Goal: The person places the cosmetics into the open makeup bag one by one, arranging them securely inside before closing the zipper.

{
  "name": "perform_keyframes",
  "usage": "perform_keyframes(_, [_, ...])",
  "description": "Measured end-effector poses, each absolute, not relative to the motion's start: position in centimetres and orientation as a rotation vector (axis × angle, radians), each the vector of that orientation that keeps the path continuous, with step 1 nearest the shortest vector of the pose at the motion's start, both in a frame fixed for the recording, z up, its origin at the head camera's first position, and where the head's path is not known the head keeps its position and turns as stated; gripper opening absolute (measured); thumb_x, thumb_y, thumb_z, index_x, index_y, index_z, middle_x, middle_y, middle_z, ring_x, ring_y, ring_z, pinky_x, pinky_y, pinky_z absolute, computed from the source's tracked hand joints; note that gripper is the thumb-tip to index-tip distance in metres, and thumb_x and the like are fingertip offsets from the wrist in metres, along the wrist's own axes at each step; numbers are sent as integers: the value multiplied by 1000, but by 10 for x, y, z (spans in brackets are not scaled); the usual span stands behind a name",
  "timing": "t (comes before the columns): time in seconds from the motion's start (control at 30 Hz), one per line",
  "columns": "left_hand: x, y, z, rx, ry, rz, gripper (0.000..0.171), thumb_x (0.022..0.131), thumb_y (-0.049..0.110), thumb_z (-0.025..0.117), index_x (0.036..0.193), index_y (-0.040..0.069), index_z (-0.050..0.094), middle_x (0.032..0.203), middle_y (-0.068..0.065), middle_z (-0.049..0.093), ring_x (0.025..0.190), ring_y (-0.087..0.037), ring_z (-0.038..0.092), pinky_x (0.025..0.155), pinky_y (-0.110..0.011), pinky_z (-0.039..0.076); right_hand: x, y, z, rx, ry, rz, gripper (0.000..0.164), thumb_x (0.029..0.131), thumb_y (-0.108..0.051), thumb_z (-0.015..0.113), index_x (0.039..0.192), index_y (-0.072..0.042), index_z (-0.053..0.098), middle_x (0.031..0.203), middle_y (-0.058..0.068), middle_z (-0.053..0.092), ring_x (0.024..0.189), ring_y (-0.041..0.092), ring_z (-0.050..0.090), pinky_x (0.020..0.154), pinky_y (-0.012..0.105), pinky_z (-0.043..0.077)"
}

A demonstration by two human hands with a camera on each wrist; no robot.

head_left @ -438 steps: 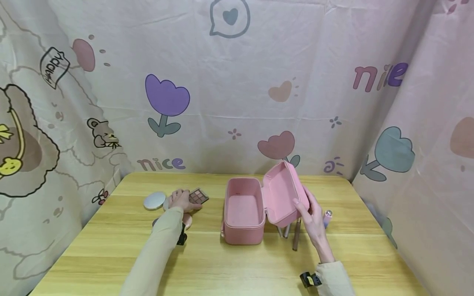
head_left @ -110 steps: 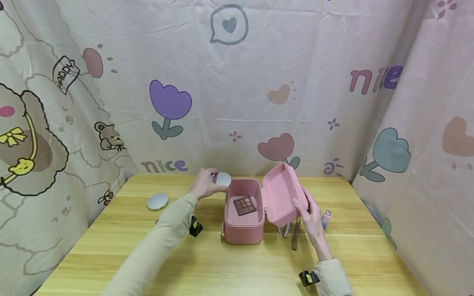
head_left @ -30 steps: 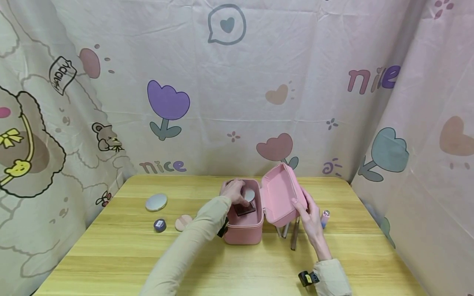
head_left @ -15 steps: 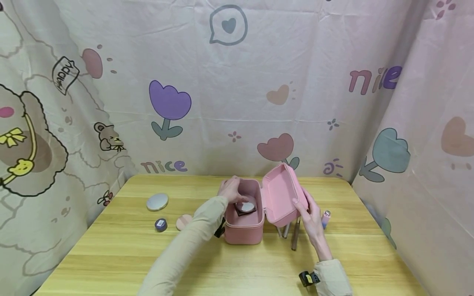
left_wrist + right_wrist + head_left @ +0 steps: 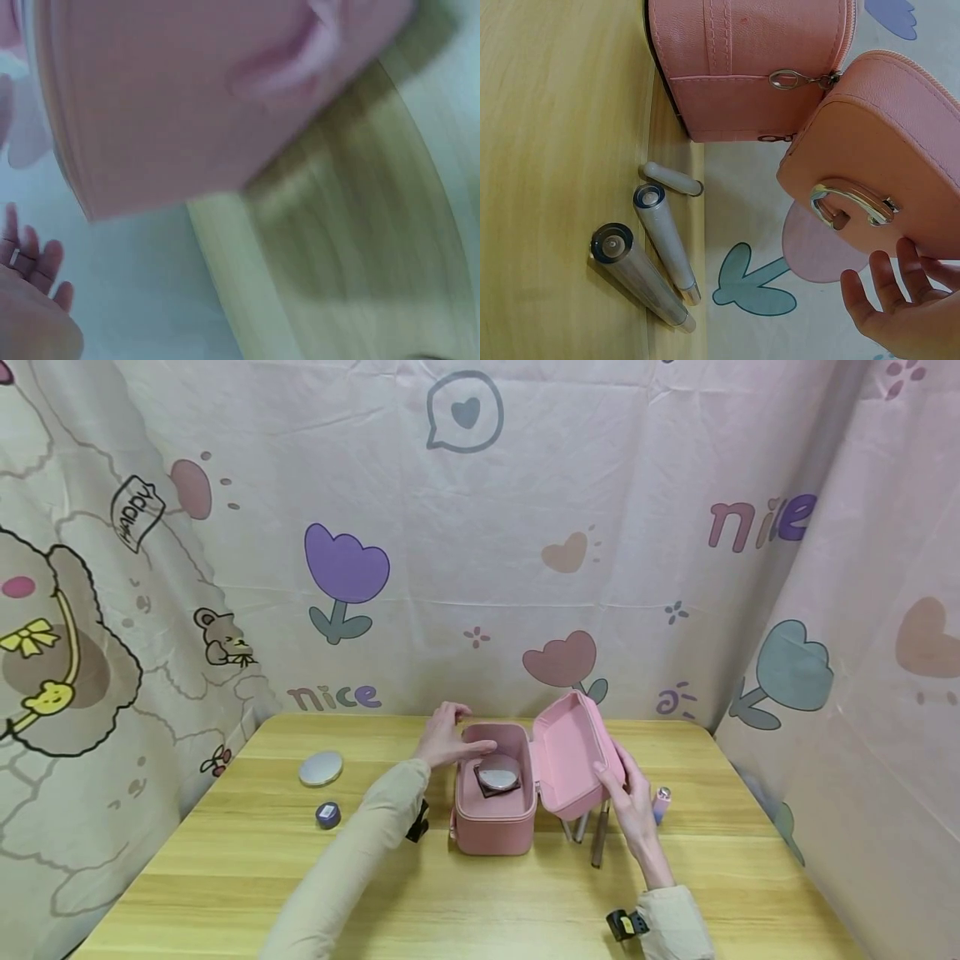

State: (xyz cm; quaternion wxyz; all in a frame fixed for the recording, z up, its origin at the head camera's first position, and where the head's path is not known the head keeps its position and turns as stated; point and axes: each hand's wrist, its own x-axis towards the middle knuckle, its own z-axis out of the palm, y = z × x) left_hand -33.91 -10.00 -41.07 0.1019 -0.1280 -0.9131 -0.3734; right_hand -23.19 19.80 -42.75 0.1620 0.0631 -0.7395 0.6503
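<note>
In the head view, a pink makeup case (image 5: 495, 837) stands on the table with its lid (image 5: 572, 758) swung to the right. Inside lies a round silver compact (image 5: 498, 772) on top of a dark eyeshadow palette (image 5: 489, 791), which it partly covers. My left hand (image 5: 444, 743) hovers at the case's left rim, thumb over the opening, fingers spread and holding nothing. The lid is gripped at its right edge by my right hand (image 5: 632, 797). The right wrist view shows those fingers (image 5: 885, 281) against the lid's outside, near its handle (image 5: 851, 204).
Another round silver compact (image 5: 321, 768) and a small dark blue jar (image 5: 327, 814) lie left of the case. Slim makeup tubes (image 5: 600, 843) lie partly under the raised lid. A lilac-and-blue tube (image 5: 661, 804) is beyond my right hand. A patterned cloth (image 5: 450, 593) hangs behind.
My left hand has lowered the silver compact onto the palette in the case, let it go, and drawn up and left. The right hand and lid have stayed put.
</note>
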Motion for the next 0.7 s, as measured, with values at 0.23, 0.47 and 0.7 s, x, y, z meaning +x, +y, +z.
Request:
perform_keyframes(0.23, [-345,-136,-419,-261,-2615,-1145,74,73,46,87,125,5,53,125,-18,55,115,-33,51,104,-47,45,-232,198,-427,189,-2110,1854,61,99,-14,55,155,-3,35,150,29,46,102,-9,59,85,10,53])
perform_keyframes(0.47, [-344,-181,-423,20,-2614,-1019,83,73,58,81,130,5,52,127,-18,56,116,-35,53,105,-51,40,-231,199,-427,179,-2119,1846,62,99,-15,56,156,-4,34,150,29,46,103,-8,59,85,10,53])
perform_keyframes(0.7, [-337,-225,-431,278,-2608,-940,95,73,62,80,138,1,48,134,-24,53,123,-43,47,108,-57,35,-231,198,-427,186,-2118,1849,62,99,-14,55,156,-3,33,150,30,46,100,-9,60,84,11,53])
